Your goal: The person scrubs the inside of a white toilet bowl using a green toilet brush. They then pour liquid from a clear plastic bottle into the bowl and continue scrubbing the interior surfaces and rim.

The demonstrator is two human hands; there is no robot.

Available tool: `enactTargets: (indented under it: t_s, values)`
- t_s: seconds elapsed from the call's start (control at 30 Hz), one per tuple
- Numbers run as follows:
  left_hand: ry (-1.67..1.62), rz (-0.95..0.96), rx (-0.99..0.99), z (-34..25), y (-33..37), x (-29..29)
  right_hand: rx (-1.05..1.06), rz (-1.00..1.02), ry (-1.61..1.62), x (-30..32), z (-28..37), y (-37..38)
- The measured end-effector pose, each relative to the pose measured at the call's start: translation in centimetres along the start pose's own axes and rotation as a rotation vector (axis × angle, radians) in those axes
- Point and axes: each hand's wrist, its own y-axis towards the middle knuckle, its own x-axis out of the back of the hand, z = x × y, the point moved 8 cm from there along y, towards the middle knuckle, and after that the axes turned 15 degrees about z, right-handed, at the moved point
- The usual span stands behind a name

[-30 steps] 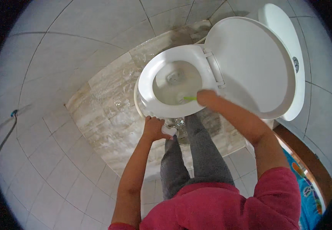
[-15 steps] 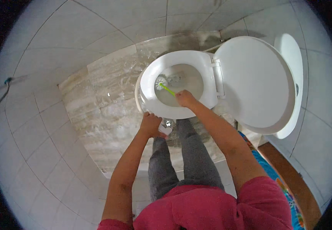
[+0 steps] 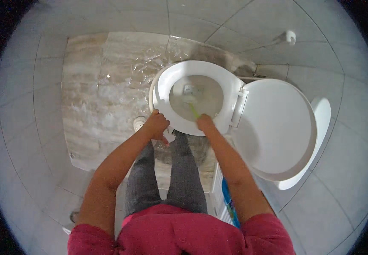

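My right hand (image 3: 206, 123) is closed around the light green handle of a toilet brush (image 3: 194, 111), above the near right part of the seat. The brush's pale head is blurred and sits low inside the bowl of the white toilet (image 3: 184, 124). At the near left edge of the seat is my left hand (image 3: 156, 124), fingers curled. A small white object (image 3: 169, 137) shows under its thumb side, seemingly held; its kind I cannot make out. The seat is down, while the lid (image 3: 279, 131) leans back to the right, raised.
Wet, shiny wood-look floor (image 3: 103, 97) spreads left of the toilet. A round white item (image 3: 139, 122) lies by its base, beside my left hand. A white holder (image 3: 291, 37) juts from the tiled wall. Blue patterned cloth (image 3: 228, 197) hangs near my right arm.
The brush head has moved from the bowl's left side toward its middle, its handle now steeper. My view has shifted and turned, with both hands keeping near the seat.
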Motion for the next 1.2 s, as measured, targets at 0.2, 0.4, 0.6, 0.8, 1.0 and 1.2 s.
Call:
enactTargets:
  t_s: [0.2,0.4,0.6,0.8,1.0,1.2]
  values:
    - [-0.031,-0.097,0.055,0.7,0.1,-2.3,-0.046,0.172,0.463,-0.1,1.4,-2.9]
    - [-0.04,-0.094,0.068,0.8,-0.3,-2.4,-0.349,0.062,-0.321,9.3,-6.4,-3.6]
    - [-0.043,-0.074,0.076,0.7,-0.5,-2.6,-0.449,0.014,-0.228,8.8,-4.9,-1.8]
    - [-0.047,-0.043,0.063,0.8,0.0,-4.0,0.069,0.491,-0.302,3.5,3.6,-3.3]
    - [0.052,-0.07,0.068,1.1,0.4,-4.9,0.241,0.16,0.149,8.0,6.4,-1.8]
    - [0.082,-0.004,0.08,1.1,0.1,-5.8,-0.039,0.371,0.919,-0.5,4.1,-3.7]
